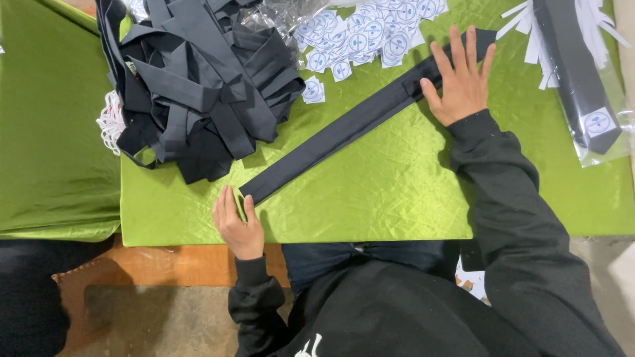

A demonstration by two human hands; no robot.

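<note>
Diagonally across the middle of the frame, a long dark necktie [350, 125] is lying flat on the green cloth [370, 192]. At lower centre the left hand [238, 225] is pinching its narrow end with curled fingers. At upper right the right hand [460, 79] is pressing down on it, fingers spread open. At upper left a heap of dark ties [198, 79] is sitting beside round white labels [370, 33].

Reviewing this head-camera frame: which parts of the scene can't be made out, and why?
- Long dark fabric strip: its far end lies under the flat right hand.
- Heap of dark fabric strips: cut off by the top edge; count untellable.
- Small white round-printed labels: print too small.
- Clear plastic bag with a dark strip: cut off by the top and right edges.
- Left hand: whether its fingers pinch the strip's near end is unclear.
</note>
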